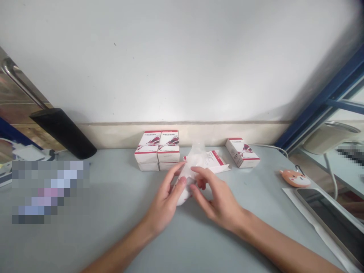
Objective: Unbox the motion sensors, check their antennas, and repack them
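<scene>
My left hand point(167, 201) and my right hand point(217, 199) meet over the middle of the grey table point(113, 235). Both pinch a clear, whitish plastic wrapper point(190, 167) with something white inside it; what that is I cannot make out. Right behind the wrapper lies an open white-and-red box point(215, 160) with its flap out. Several closed white-and-red boxes point(157, 149) are stacked against the wall just left of it. Another such box point(242, 152) lies on its own to the right.
A black cylinder point(64, 132) leans at the back left. An orange fox-shaped case point(294, 178) and a dark tablet point(331, 220) lie at the right. A white cable point(269, 147) runs along the wall. A blue metal frame point(321, 102) rises at the far right.
</scene>
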`<state>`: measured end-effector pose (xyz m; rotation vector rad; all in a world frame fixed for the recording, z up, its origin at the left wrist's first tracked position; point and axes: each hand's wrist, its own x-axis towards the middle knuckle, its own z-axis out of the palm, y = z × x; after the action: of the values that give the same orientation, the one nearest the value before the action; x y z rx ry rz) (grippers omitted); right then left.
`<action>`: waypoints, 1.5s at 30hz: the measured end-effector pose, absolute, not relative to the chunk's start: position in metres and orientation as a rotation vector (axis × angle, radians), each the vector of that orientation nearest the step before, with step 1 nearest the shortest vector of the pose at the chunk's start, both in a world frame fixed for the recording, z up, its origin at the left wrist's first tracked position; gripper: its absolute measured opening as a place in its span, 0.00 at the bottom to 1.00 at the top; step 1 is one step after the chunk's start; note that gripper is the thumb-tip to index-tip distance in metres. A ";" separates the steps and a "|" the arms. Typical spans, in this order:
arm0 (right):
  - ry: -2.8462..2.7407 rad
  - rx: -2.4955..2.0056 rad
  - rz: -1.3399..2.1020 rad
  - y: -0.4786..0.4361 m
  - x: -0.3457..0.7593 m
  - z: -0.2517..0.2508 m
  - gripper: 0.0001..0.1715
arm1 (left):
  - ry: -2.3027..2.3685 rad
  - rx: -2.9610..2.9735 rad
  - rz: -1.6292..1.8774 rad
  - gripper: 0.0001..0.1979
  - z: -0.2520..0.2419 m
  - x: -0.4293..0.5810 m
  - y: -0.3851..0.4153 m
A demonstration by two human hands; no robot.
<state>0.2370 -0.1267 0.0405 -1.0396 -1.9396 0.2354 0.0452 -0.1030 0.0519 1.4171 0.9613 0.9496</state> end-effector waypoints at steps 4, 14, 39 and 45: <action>-1.963 -1.093 0.221 -0.125 0.239 0.042 0.20 | 0.955 1.392 0.984 0.19 0.048 0.045 -0.104; -1.486 -1.143 0.716 -0.124 0.236 0.044 0.12 | 0.875 1.176 1.018 0.20 0.063 0.048 -0.103; -1.952 -1.096 0.790 -0.120 0.282 0.086 0.07 | 0.823 1.874 1.071 0.23 0.044 0.037 -0.105; -1.998 -1.134 1.014 -0.117 0.284 0.080 0.13 | 0.799 1.922 0.879 0.21 0.053 0.033 -0.095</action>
<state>0.2842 -0.1166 0.0801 -1.1338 -1.9978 1.0136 0.0335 -0.0947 0.0533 1.9221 0.7993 0.8794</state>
